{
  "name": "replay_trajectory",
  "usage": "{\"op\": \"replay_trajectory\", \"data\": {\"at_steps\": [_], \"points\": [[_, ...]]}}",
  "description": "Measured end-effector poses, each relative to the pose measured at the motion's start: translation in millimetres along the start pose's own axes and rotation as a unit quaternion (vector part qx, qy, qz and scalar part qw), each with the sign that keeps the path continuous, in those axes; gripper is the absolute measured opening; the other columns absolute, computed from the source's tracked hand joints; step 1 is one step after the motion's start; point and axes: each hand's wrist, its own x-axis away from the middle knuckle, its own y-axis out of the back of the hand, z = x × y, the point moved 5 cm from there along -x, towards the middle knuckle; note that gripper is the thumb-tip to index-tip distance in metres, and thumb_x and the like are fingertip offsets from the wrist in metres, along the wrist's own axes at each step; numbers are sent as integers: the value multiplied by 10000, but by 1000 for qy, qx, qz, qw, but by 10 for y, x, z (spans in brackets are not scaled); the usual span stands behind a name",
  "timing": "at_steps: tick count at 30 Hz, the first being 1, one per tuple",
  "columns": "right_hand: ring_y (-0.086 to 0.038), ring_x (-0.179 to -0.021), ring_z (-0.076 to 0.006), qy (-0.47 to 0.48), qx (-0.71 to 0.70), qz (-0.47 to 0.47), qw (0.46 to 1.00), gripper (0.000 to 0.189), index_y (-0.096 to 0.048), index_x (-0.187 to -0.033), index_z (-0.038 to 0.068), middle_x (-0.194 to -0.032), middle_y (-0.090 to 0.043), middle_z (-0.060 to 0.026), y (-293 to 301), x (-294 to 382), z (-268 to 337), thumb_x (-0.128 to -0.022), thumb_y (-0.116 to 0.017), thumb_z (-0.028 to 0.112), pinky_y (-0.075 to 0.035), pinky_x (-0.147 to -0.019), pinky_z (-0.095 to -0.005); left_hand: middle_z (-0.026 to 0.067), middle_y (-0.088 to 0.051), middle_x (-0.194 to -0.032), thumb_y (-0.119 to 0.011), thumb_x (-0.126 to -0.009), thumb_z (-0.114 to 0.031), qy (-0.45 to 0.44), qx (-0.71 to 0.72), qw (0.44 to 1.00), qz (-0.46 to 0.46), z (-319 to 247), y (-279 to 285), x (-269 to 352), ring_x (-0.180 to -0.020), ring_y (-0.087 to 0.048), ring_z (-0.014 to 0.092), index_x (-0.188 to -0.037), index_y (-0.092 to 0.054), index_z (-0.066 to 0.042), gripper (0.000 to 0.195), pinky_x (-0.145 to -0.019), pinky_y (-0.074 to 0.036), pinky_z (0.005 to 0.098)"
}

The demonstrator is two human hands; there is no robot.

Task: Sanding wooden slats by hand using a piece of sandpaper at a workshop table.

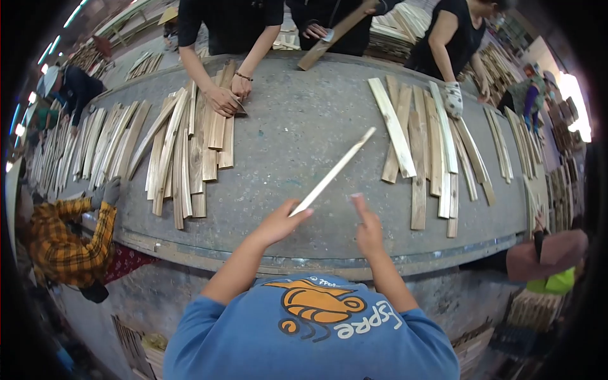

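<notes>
A narrow pale wooden strip (335, 173) rises at a slant over the table, its near end in my left hand (280, 223). The thumb of that hand lies along the strip. To the right, apart from the strip, is my right hand (369, 232), with one finger extended and the others curled. A small pale pinkish patch shows at its tip; whether it is the fingertip or a thin piece held there I cannot tell. Under both hands is the grey worktable (285, 142).
Wooden slats (183, 156) lie in a loose row on the left, more slats (430, 152) on the right. Across the table, a person's bare hands (228, 97) touch slats; another person holds a board (332, 38). A gloved hand (453, 99) reaches in. A plaid sleeve (102, 223) is at left.
</notes>
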Motion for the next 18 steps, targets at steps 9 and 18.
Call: {"op": "replay_trajectory", "data": {"at_steps": [9,18], "points": [[-330,-1483,-277,-172,-303,-141,927,960,-180,-1610,157,-1622,-308,-118,174,151,-184,-704,-321,-125,-410,-992,-277,219,-413,-1509,-689,-861,-490,-144,-303,921,-200,312,868,-625,-1414,-356,385,-1449,-452,-57,768,-1142,-332,498],[-324,-1488,-272,-231,-256,-121,931,945,-174,-1608,124,-1612,-324,-144,-117,597,-73,-708,-296,-138,-386,-955,-247,101,-514,-1348,-834,-716,-468,152,-387,774,-478,1369,2774,-358,-1272,-473,319,-1287,-555,-72,750,-990,-455,490]]}}
